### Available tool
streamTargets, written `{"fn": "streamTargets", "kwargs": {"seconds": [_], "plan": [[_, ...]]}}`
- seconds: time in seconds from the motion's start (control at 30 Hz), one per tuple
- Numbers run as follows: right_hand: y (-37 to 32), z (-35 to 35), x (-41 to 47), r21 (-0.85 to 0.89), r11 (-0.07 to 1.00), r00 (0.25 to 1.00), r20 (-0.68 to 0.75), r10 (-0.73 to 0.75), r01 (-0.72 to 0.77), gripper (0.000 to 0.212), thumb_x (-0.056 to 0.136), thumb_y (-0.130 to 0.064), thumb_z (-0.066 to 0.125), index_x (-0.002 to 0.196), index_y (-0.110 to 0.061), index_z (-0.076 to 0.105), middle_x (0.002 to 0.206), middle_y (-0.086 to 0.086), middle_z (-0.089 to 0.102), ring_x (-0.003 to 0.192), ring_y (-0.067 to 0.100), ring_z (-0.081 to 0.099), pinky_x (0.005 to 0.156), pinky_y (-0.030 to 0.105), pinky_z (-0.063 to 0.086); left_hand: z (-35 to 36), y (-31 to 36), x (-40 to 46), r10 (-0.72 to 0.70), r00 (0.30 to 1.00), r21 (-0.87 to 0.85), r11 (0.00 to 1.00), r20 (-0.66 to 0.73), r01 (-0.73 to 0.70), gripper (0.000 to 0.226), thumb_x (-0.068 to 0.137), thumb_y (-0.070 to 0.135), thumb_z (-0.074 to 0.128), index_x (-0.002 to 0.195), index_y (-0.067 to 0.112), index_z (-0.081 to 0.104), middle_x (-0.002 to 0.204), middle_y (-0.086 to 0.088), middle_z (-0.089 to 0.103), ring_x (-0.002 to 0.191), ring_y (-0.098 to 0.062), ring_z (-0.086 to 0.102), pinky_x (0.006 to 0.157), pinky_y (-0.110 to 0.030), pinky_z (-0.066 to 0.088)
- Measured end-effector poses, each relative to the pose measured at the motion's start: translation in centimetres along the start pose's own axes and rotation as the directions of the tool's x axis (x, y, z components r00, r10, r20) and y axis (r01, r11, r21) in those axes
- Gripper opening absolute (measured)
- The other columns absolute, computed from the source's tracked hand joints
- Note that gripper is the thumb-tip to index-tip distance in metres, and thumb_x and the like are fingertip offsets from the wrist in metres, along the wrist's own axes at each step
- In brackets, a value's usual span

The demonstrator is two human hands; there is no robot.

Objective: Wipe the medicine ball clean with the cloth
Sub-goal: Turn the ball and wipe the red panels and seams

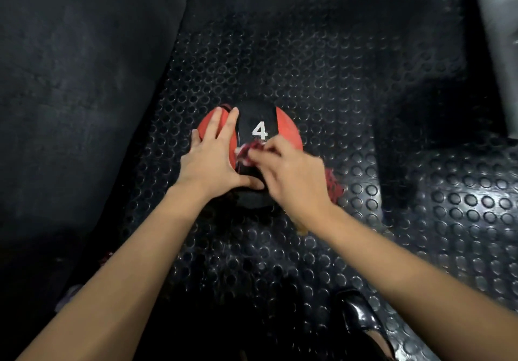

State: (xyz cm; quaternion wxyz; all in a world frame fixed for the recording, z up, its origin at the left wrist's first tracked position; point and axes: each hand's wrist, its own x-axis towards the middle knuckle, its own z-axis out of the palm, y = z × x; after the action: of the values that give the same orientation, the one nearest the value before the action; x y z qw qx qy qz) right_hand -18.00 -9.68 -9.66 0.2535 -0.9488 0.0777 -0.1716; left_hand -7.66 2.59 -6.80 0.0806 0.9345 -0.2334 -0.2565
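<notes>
A red and black medicine ball (286, 129) with a white "4" on its black band rests on the studded rubber floor. My left hand (210, 158) lies flat on the ball's left side, fingers spread, thumb on the near black part. My right hand (291, 175) presses a red and white cloth (248, 151) against the ball just below the "4". More of the cloth shows past my right wrist at the ball's right edge.
Black rubber flooring (308, 80) with round studs covers the ground. A smooth dark mat or pad (78, 80) runs along the left. A grey post (499, 38) stands at the upper right. A shiny black shoe (361, 321) shows at the bottom.
</notes>
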Motion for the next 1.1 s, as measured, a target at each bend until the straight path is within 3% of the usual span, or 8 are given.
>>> {"fn": "streamTargets", "kwargs": {"seconds": [0.07,0.2,0.3,0.37,0.53,0.7,0.87,1.1], "plan": [[0.2,-0.1,0.8,-0.043,0.996,0.997,0.022,-0.080,0.081,0.027,0.085,-0.029,0.051,0.099,-0.026,0.073,0.088,0.001,0.062,0.054,0.023,0.060,0.042,0.026,0.044,0.1,-0.3,-0.2,-0.006,1.000,-0.015,1.000,-0.007,0.006,0.138,0.049,0.063,0.082,0.148,0.045,-0.012,0.157,0.019,-0.017,0.145,-0.040,0.002,0.105,-0.061,0.030],[1.2,-0.2,5.3,-0.064,0.979,0.979,0.049,0.198,-0.194,0.023,0.092,-0.032,0.053,0.109,-0.034,0.068,0.099,-0.002,0.057,0.076,0.024,0.062,0.064,0.034,0.045,0.6,-0.7,-0.6,-0.027,0.999,-0.040,0.999,-0.029,0.025,0.139,0.047,0.064,0.082,0.148,0.044,-0.012,0.157,0.018,-0.016,0.146,-0.035,0.003,0.107,-0.060,0.030],[-0.6,0.1,2.2,-0.001,1.000,0.997,0.072,0.007,-0.007,0.019,0.083,-0.028,0.063,0.100,-0.028,0.072,0.091,0.001,0.060,0.060,0.023,0.060,0.048,0.028,0.042,0.8,-1.0,-0.5,-0.023,0.999,-0.062,0.998,-0.042,0.020,0.137,0.049,0.063,0.081,0.149,0.042,-0.010,0.158,0.017,-0.014,0.146,-0.033,0.006,0.107,-0.060,0.032],[-0.4,0.0,0.6,-0.021,0.995,0.992,0.080,-0.097,0.099,0.025,0.083,-0.031,0.053,0.098,-0.027,0.073,0.088,0.002,0.061,0.052,0.023,0.059,0.041,0.025,0.039,0.8,-0.8,-0.6,-0.020,0.998,-0.062,0.998,-0.053,0.016,0.135,0.050,0.065,0.079,0.149,0.041,-0.010,0.158,0.016,-0.014,0.146,-0.035,0.007,0.105,-0.060,0.034],[1.6,0.3,3.2,0.013,0.962,0.962,-0.017,0.274,-0.273,0.023,0.092,-0.032,0.055,0.110,-0.034,0.068,0.102,-0.007,0.058,0.078,0.019,0.063,0.067,0.036,0.052,1.2,-0.3,-0.8,-0.052,0.997,-0.045,0.998,-0.063,0.049,0.138,0.048,0.068,0.079,0.149,0.041,-0.012,0.158,0.014,-0.015,0.146,-0.036,0.006,0.105,-0.060,0.032],[0.0,0.6,-2.1,0.078,0.977,0.978,-0.055,0.200,-0.196,0.020,0.085,-0.024,0.065,0.103,-0.029,0.072,0.094,-0.007,0.062,0.063,0.016,0.063,0.050,0.022,0.044,1.3,-1.1,-0.9,-0.063,0.996,-0.099,0.993,-0.068,0.056,0.140,0.046,0.069,0.080,0.148,0.043,-0.012,0.158,0.016,-0.016,0.146,-0.034,0.005,0.106,-0.060,0.031],[1.3,0.7,3.8,0.030,0.942,0.943,0.001,0.334,-0.333,0.023,0.094,-0.037,0.052,0.111,-0.036,0.067,0.102,-0.008,0.057,0.084,0.018,0.062,0.066,0.028,0.037,1.6,-0.7,-1.2,-0.112,0.990,-0.091,0.990,-0.082,0.105,0.137,0.048,0.068,0.079,0.148,0.042,-0.012,0.159,0.013,-0.014,0.145,-0.037,0.011,0.104,-0.059,0.032],[1.6,1.3,-2.8,0.110,0.889,0.890,-0.054,0.452,-0.445,0.022,0.090,-0.027,0.060,0.109,-0.033,0.069,0.101,-0.012,0.060,0.077,0.016,0.063,0.061,0.026,0.044,1.8,0.6,-1.3,-0.185,0.975,-0.122,0.978,-0.124,0.170,0.135,0.050,0.074,0.074,0.149,0.038,-0.010,0.159,0.008,-0.010,0.142,-0.041,0.015,0.105,-0.057,0.031]]}}
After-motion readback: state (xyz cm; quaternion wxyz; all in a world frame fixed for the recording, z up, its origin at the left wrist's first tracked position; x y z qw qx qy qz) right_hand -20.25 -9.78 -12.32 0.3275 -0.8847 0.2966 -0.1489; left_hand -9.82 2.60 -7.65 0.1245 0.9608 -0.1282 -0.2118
